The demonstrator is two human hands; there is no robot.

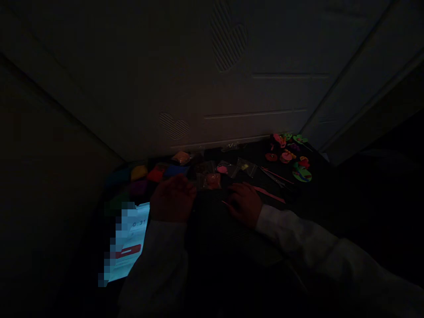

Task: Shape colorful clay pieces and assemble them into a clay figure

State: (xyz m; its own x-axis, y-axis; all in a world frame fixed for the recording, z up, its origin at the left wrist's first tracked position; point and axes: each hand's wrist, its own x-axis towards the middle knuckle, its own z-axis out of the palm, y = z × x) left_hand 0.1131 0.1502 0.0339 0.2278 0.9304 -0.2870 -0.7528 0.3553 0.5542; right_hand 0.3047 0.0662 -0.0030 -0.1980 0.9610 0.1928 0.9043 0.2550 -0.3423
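Orange clay packet (212, 181): between the hands
Left hand (172, 198): half-curled, hold unclear
Right hand (243, 204): beside pink tool (268, 194), hold unclear

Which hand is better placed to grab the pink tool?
Probably the right hand: it rests close beside the pink modelling tool, while the left hand sits farther away, near the lit phone.
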